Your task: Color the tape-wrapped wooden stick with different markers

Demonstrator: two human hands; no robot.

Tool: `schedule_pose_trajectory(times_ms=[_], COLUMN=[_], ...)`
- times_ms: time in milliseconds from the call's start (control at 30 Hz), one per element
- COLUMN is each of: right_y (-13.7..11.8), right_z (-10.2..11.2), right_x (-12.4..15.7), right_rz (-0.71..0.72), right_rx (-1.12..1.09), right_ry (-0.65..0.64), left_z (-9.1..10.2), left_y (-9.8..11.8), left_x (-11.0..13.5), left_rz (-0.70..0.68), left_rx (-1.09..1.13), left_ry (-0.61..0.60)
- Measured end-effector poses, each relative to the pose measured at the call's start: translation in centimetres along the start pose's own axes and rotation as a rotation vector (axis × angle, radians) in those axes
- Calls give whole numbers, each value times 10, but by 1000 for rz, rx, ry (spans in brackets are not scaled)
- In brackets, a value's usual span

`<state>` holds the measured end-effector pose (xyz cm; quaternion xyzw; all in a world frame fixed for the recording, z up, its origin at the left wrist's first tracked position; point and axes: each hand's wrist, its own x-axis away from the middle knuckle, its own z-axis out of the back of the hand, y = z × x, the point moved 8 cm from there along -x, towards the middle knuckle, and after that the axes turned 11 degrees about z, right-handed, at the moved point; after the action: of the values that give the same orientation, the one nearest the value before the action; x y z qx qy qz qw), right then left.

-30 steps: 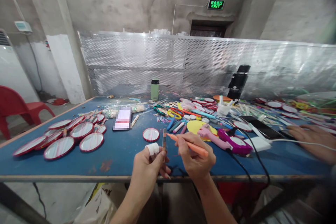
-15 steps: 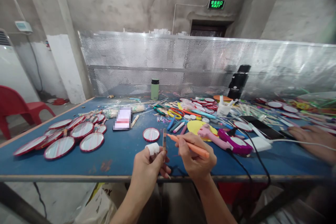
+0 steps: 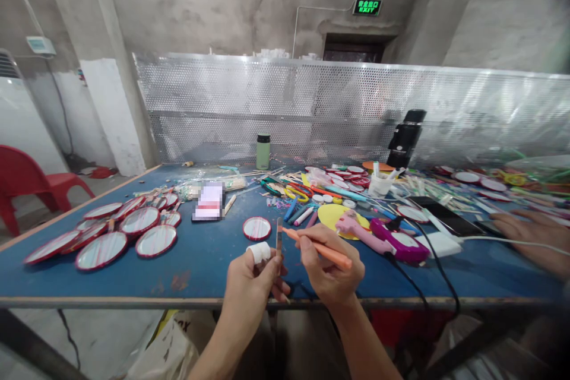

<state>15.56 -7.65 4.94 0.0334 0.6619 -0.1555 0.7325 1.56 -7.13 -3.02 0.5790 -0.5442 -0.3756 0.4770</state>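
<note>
Between the thumb and fingers of my left hand point(image 3: 253, 279), a narrow flat stick point(image 3: 279, 238) stands upright, with brownish bands on its face. White tape point(image 3: 259, 252) is wrapped round a finger of that hand. My right hand point(image 3: 333, 267) is closed round an orange marker pen point(image 3: 327, 252), held like a pencil. The pen's tip meets the stick near its upper part; whether it touches cannot be made out. Just beyond the hands, a small round red-rimmed disc point(image 3: 257, 228) with streaks lies flat on the blue table point(image 3: 214, 267).
Many red-rimmed discs point(image 3: 101, 250) are heaped at left beside a phone point(image 3: 208, 202). A pink glue gun point(image 3: 363, 231), yellow disc point(image 3: 332, 218), markers and sticks crowd the right. A green bottle point(image 3: 262, 151) stands behind. Another person's hand point(image 3: 529, 231) rests at far right.
My right hand and the orange marker have shifted slightly left. My left hand keeps the stick in the same place.
</note>
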Motion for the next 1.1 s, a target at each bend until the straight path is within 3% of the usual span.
schedule_pose_trajectory(times_ms=[1100], right_y=[-2], right_z=[2], right_x=[-1], right_rz=[20], right_rx=[17], right_ry=[10], left_z=[1], left_y=[0], left_x=[0], left_rz=[-3], left_rx=[-17], left_ry=[1])
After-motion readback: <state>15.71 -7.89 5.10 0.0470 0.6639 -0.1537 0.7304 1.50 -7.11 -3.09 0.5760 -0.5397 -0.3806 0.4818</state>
